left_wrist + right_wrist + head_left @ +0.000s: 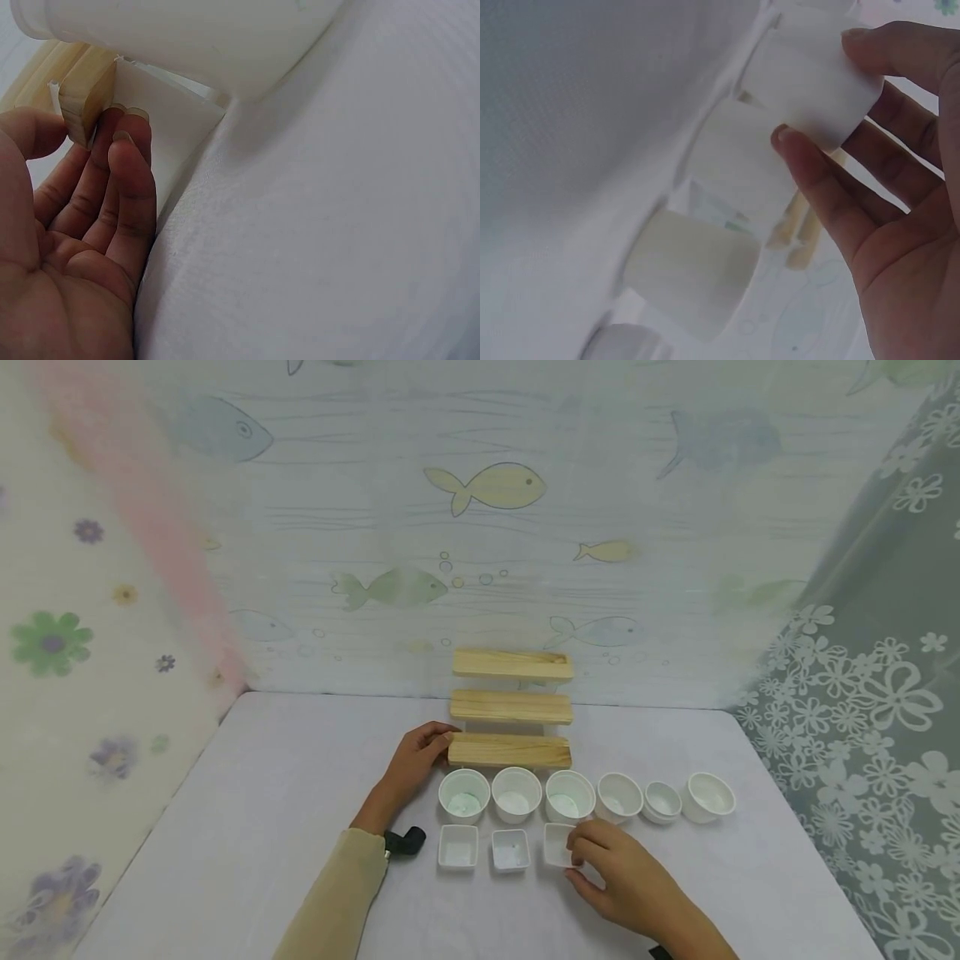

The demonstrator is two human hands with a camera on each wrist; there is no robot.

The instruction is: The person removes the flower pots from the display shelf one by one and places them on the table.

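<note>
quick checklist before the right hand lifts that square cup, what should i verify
1. Right hand has a hold on the square cup: ok; the right wrist view shows thumb and finger pinching its sides.
2. Left hand steadies the stepped wooden rack: ok, fingers on the lowest step's left end.
3. Neighbouring square cup apart from the held one: ok, a gap shows.
4. Round cups behind stand upright: ok.
5. Held cup's contents: cannot tell, the hand hides most of it.
6. Firmness of the grip: cannot tell.
</note>
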